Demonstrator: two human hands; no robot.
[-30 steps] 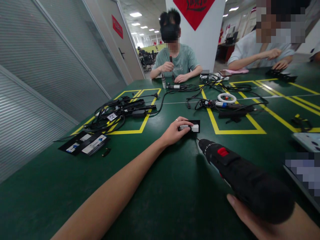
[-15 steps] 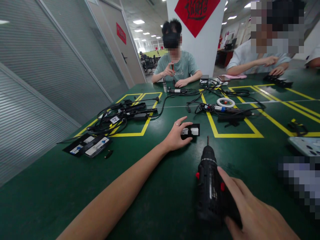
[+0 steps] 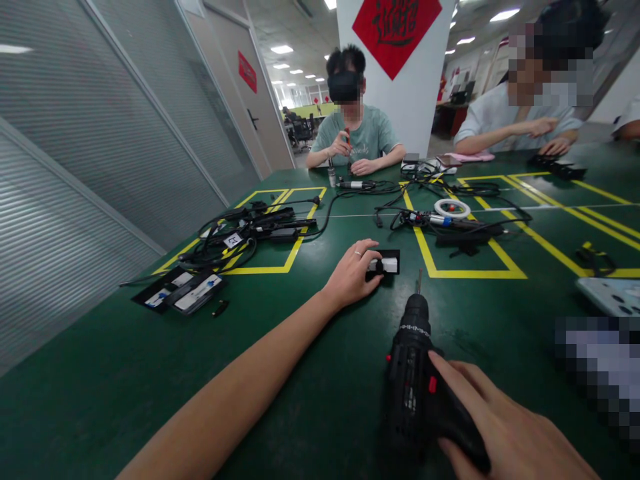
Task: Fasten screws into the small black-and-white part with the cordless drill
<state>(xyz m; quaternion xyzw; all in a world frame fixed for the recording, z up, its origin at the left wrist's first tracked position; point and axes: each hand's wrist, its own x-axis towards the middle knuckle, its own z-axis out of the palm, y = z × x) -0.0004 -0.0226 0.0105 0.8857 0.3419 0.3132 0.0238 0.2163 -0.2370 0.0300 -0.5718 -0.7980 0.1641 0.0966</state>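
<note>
My right hand (image 3: 505, 413) is wrapped around the handle of a black cordless drill (image 3: 411, 373) with red buttons. A thin bit (image 3: 420, 281) sticks out of its chuck, pointing away from me over the green table. My left hand (image 3: 354, 272) has its thumb and fingers curled on a flat black-and-white piece (image 3: 391, 265) that lies on the table. A small dark part shows at my fingertips on that piece; I cannot make out what it is. The bit's tip is a little to the right of the flat piece, apart from it.
Black flat packs with white strips (image 3: 196, 293) and a small black item (image 3: 220, 308) lie at the left. Tangled black cables and devices (image 3: 270, 223) sit behind them. More tools, cables and a white ring (image 3: 452, 208) are at the right. Two people (image 3: 355, 133) sit across the table.
The drill has tipped and shifted slightly toward me and left. My left-hand fingers have drawn closer together on the flat piece.
</note>
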